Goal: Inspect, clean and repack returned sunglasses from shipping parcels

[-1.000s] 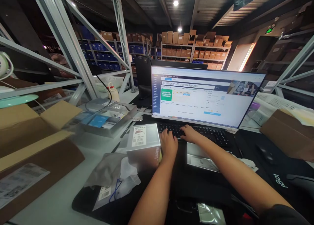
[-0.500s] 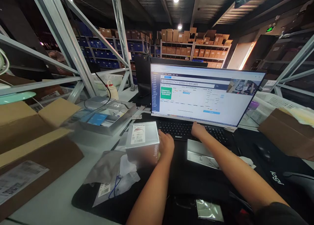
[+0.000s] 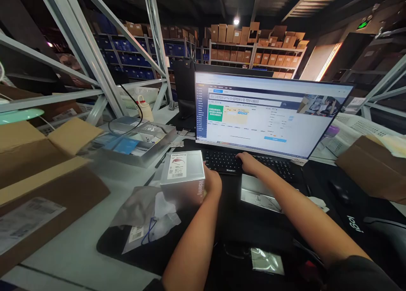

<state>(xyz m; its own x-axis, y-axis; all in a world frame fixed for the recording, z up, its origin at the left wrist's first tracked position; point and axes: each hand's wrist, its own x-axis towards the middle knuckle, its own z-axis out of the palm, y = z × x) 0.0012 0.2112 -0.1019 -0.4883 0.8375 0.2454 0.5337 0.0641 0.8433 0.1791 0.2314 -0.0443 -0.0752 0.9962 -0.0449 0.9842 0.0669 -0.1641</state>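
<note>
My left hand (image 3: 212,182) is pressed against the right side of a silver box (image 3: 182,174) with a white label on top. Its fingers curl round the box's far edge and are mostly hidden. The box stands on a black desk mat (image 3: 222,231), left of the black keyboard (image 3: 272,167). My right hand (image 3: 250,162) lies on the keyboard's middle keys with its fingers spread flat. A lit monitor (image 3: 269,113) stands right behind the keyboard.
A silver foil bag (image 3: 260,196) lies in front of the keyboard and a smaller one (image 3: 266,261) near me. Crumpled plastic bags (image 3: 146,217) lie left of the box. A metal tray (image 3: 136,141), open cardboard boxes (image 3: 47,164), a mouse (image 3: 339,193) and another carton (image 3: 371,168) surround the desk.
My left hand left the keyboard and drew back to the silver box's right side. My right hand slid right along the keys, then back toward the middle.
</note>
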